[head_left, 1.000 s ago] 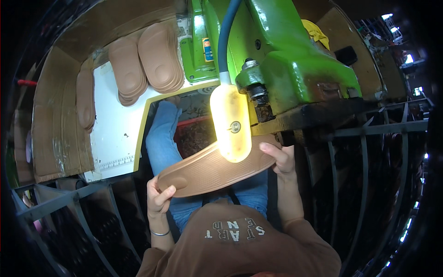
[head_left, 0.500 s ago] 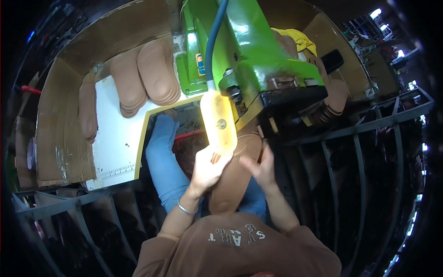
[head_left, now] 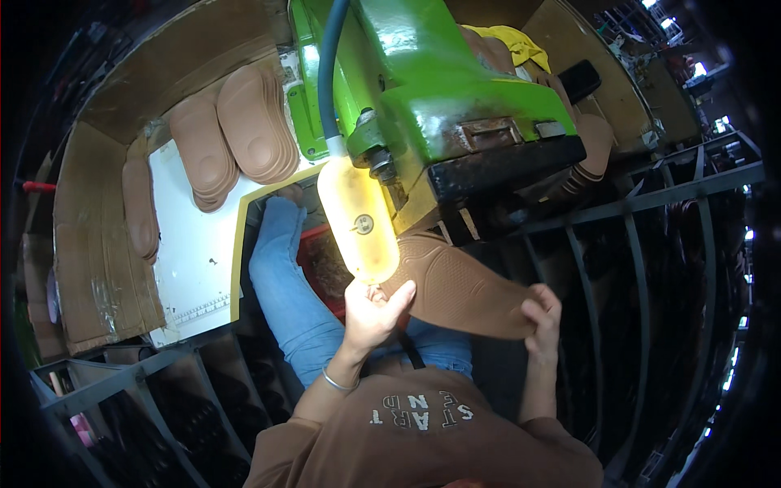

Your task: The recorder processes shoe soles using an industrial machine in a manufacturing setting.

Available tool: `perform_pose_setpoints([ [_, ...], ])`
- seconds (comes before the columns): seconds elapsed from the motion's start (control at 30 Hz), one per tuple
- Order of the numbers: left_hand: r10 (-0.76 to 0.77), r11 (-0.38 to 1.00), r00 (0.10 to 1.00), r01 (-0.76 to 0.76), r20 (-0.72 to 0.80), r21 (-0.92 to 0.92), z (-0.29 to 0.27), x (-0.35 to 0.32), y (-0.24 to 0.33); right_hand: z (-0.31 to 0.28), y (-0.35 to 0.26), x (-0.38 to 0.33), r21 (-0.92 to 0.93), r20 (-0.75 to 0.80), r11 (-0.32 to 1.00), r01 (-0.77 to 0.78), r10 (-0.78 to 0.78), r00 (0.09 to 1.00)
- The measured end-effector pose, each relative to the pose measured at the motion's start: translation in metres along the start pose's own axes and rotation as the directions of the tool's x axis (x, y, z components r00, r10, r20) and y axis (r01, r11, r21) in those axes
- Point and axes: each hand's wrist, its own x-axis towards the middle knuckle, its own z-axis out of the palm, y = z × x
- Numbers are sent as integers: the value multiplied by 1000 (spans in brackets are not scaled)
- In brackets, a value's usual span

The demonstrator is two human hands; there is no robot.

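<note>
Head view: one brown sole [head_left: 464, 285] under green machine [head_left: 439, 98], pinched by left hand [head_left: 370, 313] and right hand [head_left: 543, 317]; two sole stacks [head_left: 232, 134] on white table [head_left: 191, 252]; racks close around.

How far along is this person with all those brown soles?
Hard to say what is finished: stacks of soles lie on the white table by the green machine. In hand: the left hand and right hand hold one sole up to the machine. More soles lie behind it.
</note>
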Motion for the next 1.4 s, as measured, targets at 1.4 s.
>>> perform_pose_setpoints([
  [1.4, 149, 964, 960, -88, -237, 251, -152, -56, 61, 159, -2, 65, 39, 489, 952, 303, -282, 825],
])
